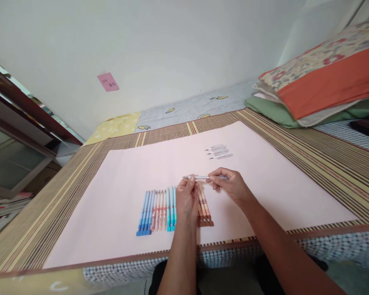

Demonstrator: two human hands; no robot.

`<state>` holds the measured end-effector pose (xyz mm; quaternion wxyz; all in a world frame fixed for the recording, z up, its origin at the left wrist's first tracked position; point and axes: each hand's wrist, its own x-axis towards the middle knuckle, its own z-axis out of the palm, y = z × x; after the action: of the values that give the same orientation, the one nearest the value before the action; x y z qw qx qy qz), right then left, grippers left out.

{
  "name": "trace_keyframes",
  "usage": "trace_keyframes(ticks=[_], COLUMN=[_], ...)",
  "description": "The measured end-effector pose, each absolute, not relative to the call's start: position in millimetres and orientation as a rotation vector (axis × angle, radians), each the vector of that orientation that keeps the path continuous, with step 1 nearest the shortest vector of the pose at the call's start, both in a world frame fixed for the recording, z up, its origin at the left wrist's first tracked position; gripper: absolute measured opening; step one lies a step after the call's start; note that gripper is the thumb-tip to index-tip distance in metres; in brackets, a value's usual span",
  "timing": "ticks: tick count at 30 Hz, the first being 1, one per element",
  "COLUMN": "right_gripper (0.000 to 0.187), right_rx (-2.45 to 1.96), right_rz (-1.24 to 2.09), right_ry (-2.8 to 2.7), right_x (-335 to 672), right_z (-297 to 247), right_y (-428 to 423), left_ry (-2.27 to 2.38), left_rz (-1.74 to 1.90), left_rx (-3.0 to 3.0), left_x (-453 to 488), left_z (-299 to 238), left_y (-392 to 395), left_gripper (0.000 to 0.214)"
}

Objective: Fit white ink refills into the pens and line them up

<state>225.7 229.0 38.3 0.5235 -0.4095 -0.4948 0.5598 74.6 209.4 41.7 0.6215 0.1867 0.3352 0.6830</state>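
Observation:
Between my two hands a slim, pale pen (202, 177) is held level above the pink sheet (117, 176), its dark tip pointing left. My left hand (187, 192) pinches it near the tip, and my right hand (227, 182) grips the other end. Below, a row of pens lies side by side: blue ones (144, 213), pink-and-white ones (159, 211), turquoise ones (171, 209) and orange-brown ones (204, 207). My left hand and forearm hide part of that row. Farther back lie several pale pens or refills (219, 152) with dark tips pointing left.
A striped mat (70, 188) lies under the sheet on a bed. At the right back are stacked a floral-and-orange pillow (329, 82) and green bedding (270, 110). A pink note (108, 82) is stuck to the wall. A glass-fronted cabinet (12, 151) stands at the left.

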Motion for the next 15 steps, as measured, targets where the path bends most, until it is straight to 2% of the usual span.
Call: trace_keyframes(ticks=[2,8,12,15], right_gripper=[0.028,0.028,0.027,0.026], right_rx=[-0.970,-0.944,-0.963,-0.968], right_rz=[1.369,1.380,1.342,1.349], right_ry=[-1.165,-1.149,-1.181,-1.184], right_x=[227.8,230.4,225.2,223.8], right_z=[37.5,37.8,40.0,41.2], right_y=[229.4,229.2,227.8,227.4], left_ry=[0.729,0.633,0.779,0.817], left_rz=[1.531,1.460,1.551,1.581], left_rx=[0.474,0.515,0.419,0.444], left_x=[71.2,73.6,78.5,76.3], left_z=[45.1,55.9,47.4,42.2], left_y=[207.7,201.0,205.4,208.5], left_gripper=[0.027,0.042,0.032,0.034])
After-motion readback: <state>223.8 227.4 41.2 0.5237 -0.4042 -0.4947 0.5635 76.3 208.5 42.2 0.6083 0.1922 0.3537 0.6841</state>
